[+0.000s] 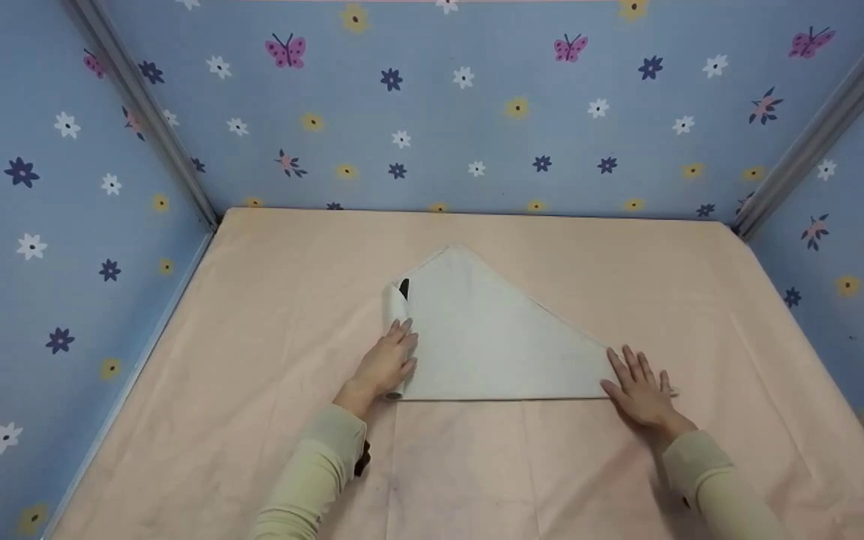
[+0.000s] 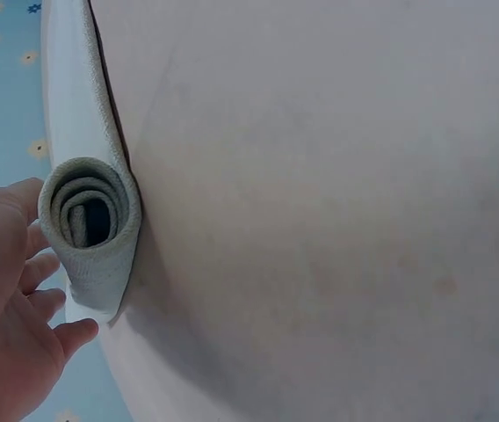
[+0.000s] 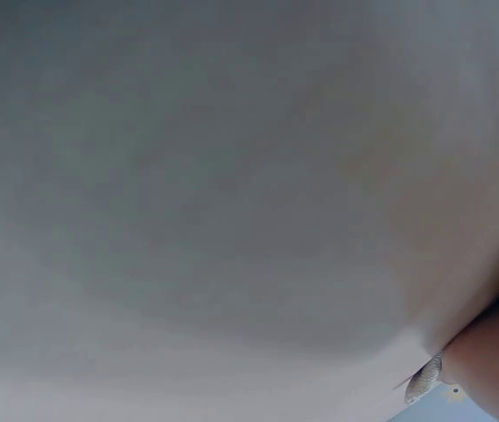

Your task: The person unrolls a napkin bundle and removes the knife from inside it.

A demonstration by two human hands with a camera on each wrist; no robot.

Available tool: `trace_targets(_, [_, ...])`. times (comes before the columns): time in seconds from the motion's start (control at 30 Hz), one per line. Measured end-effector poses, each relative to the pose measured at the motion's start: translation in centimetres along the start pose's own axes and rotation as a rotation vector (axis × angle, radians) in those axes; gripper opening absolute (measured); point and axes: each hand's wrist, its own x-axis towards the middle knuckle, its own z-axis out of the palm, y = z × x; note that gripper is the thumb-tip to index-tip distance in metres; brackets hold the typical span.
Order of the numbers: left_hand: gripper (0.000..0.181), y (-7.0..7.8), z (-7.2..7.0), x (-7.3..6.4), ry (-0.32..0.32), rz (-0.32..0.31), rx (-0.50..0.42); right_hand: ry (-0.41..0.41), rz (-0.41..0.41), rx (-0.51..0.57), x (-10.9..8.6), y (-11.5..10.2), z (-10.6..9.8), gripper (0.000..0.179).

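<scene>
One uneven push near the end of the roll (image 1: pixel 397 304) could skew it; its loose layers might spring apart if released. The right hand (image 1: pixel 642 394) lies flat and spread over the pale cloth's (image 1: pixel 492 337) right corner; the left hand (image 1: pixel 387 364) rests, fingers relaxed, along the roll, gripping neither. Farther off, the cloth's peak lies unpinned on the desk (image 1: pixel 702 292) and could crease.

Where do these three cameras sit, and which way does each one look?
Head: worn on the head, facing forward and down at a pale sheet; left hand, right hand and sleeves show.
Left wrist: on that wrist, looking into the sheet's roll; left hand shows.
Right wrist: on that wrist, facing a blurred surface; part of the right hand, lower right.
Shared: head and left wrist both show the roll.
</scene>
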Motion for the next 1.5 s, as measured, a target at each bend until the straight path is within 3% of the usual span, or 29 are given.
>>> trace_targets(0.4, [0.043,-0.3,0.51,0.21,-0.032,0.016,0.067,0.024,-0.034,-0.002,0.04,0.25,0.21,0.063])
trace_targets(0.67, [0.045,-0.51,0.8,0.15,-0.047,-0.011,0.081,0.026,-0.031,0.009,-0.04,0.31,0.28,0.064])
trace_targets(1.0, [0.045,-0.43,0.64,-0.26,-0.022,-0.019,0.037,0.005,-0.004,0.003,0.08,0.3,0.23,0.065])
trace_targets(1.5, [0.044,-0.7,0.6,-0.46,0.007,-0.024,0.075,0.004,-0.007,0.005,0.04,0.21,0.09,0.065])
